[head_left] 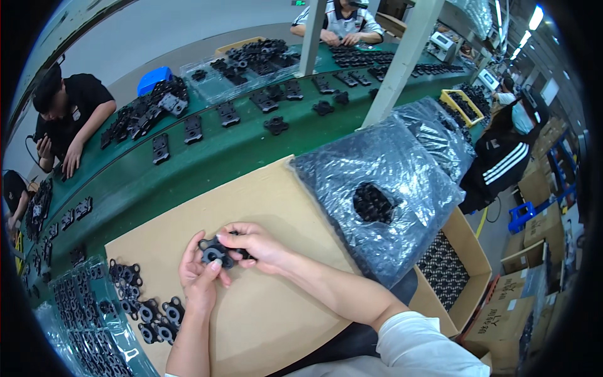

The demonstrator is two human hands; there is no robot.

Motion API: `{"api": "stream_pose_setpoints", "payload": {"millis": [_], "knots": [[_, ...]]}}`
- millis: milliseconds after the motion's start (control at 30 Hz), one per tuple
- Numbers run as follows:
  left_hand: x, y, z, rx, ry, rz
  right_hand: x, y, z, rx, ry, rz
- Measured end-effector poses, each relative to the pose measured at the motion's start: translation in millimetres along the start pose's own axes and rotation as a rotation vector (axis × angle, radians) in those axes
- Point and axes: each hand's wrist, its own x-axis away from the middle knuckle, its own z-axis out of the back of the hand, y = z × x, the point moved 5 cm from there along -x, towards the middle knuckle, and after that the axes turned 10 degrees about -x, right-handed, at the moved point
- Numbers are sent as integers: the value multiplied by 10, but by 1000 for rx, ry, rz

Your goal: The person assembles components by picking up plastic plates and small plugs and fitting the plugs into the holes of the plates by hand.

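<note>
— What have you got there?

— A black ring part (217,251), pinched between the fingers of my left hand (200,271) and right hand (256,246), over the cardboard sheet (282,188) on the counter. I'd keep it level and grip its rim.

— And containers?

— Right of my fingers, a plastic bag (383,188) of black parts; beyond it a cardboard box (468,251) holding rows of them.

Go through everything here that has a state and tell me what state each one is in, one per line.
Left hand: gripping the black plastic ring-shaped part.
Right hand: gripping the same part from the other side.
Black plastic ring-shaped part: held up off the brown cardboard sheet.
Clear plastic bag of black parts: open on top.
Brown cardboard box: open, parts in rows inside.
</note>
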Motion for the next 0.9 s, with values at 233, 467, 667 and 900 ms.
{"api": "stream_pose_setpoints", "payload": {"millis": [233,467,667,900], "knots": [[-3,75,-116,224,173,12,-11,-32,65,-459,-51,-26],[-7,51,-44,138,38,-27,-17,-33,25,-326,-23,14],[-32,-17,33,89,8,1,-4,-39,-2,-149,-29,82],[-34,-18,10,72,41,23,1,-7,16,-61,-67,43]]}}
